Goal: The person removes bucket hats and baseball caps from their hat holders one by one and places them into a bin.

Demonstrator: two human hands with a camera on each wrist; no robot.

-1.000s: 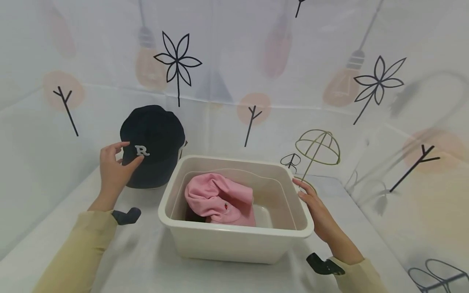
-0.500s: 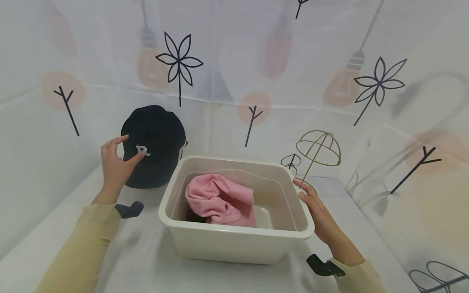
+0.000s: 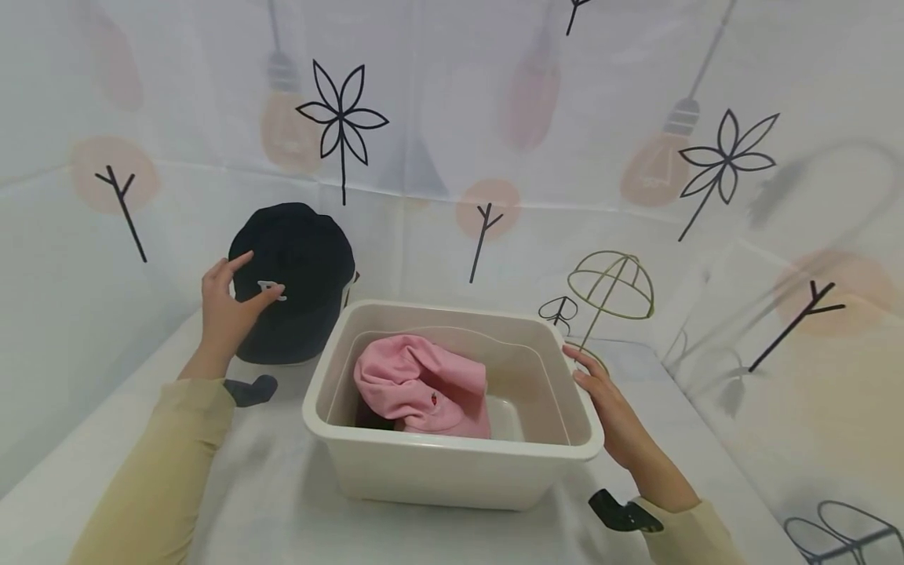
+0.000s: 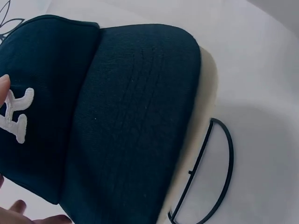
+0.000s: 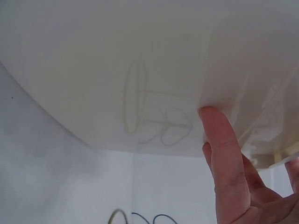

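A dark navy baseball cap (image 3: 300, 251) with a white letter R stands at the back left, brim down. My left hand (image 3: 229, 318) is at its left side, thumb and forefinger spread apart, the thumb in front of the letter. In the left wrist view the thumb (image 4: 3, 88) overlaps the letter and other fingertips show low beside the crown; firm contact is unclear. A cream plastic tub (image 3: 452, 471) holds a crumpled pink cap (image 3: 424, 384) with a small strawberry emblem. My right hand (image 3: 610, 408) rests against the tub's right side, its fingers (image 5: 224, 144) extended along the outer wall.
Something dark (image 3: 374, 420) shows partly beneath the pink cap. A white patterned cloth (image 3: 424, 118) hangs behind and at both sides, printed with flowers, bulbs and twigs. The white surface (image 3: 275, 502) extends in front of the tub.
My left hand has shifted slightly up and right along the navy cap, and its thumb now covers more of the letter. The right hand, tub and pink cap stay put.
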